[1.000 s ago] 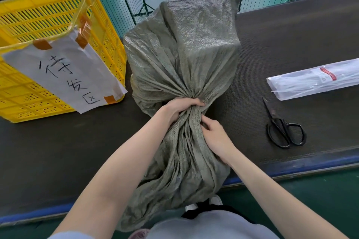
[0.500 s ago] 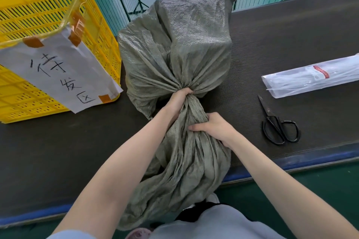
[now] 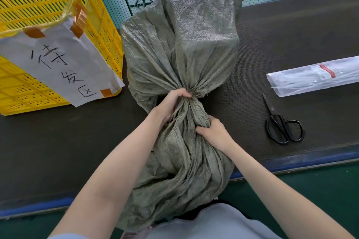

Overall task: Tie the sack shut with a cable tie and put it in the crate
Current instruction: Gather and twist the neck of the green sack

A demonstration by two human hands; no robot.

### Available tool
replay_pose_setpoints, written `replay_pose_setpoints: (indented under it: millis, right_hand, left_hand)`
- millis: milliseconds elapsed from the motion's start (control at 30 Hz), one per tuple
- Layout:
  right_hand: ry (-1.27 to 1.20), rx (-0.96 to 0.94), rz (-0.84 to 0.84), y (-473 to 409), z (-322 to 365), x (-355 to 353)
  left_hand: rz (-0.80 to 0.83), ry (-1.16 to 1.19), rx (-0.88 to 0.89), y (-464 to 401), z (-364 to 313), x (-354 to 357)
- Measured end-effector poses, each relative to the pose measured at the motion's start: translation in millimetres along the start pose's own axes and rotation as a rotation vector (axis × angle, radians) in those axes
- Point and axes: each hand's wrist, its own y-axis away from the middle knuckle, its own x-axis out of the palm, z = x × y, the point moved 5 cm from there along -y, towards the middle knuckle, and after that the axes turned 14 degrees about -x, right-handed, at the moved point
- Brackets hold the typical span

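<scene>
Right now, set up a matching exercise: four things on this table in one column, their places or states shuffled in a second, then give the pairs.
Column one:
1. sack
2. crate
3. scissors
4. bag of cable ties

Column two:
A. lying flat at the table's right edge, beyond the scissors
B. neck bunched, gripped by the left hand and right hand
C. standing left of the sack, with a paper sign taped on
D. lying closed, right of the sack, near the front edge

Pairs: 1-B, 2-C, 3-D, 4-A
</scene>
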Motion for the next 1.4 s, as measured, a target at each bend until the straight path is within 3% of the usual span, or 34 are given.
replay_pose_setpoints:
  millis: [167,333,433,700,867,1067,1400]
  right_hand:
    - [0.104,0.012,-0.021,6.5,-1.1,16.8]
    - [0.301,0.013,0.012,6.4,8.6,23.5]
    - [0.316,0.01,0.038,4.2,13.2,23.1]
    - [0.434,-0.024,0.046,9.8,2.1,4.8]
    - [0.135,-0.131,0.03,8.3,9.0,-9.6]
    - [0.085,-0.209,-0.162,-5.6,5.6,-46.6]
    - [0.505,-0.326,-0.296,-50.5,-25.8,-119.9]
  left_hand:
    - [-0.189,-0.324,0.031,1.3,2.0,1.4]
    - [-0.329,-0.261,0.154,-3.8,-4.7,6.5]
    - [-0.268,-0.23,0.13,-3.6,-7.1,12.5]
    - [-0.328,-0.157,0.191,-8.6,-2.6,5.3]
    - [-0.339,-0.208,0.298,-7.8,-8.5,3.8]
    - [-0.282,-0.215,0.278,-10.7,-4.0,0.1]
    - [-0.456,-0.175,0.336,-16.2,-6.6,-1.9]
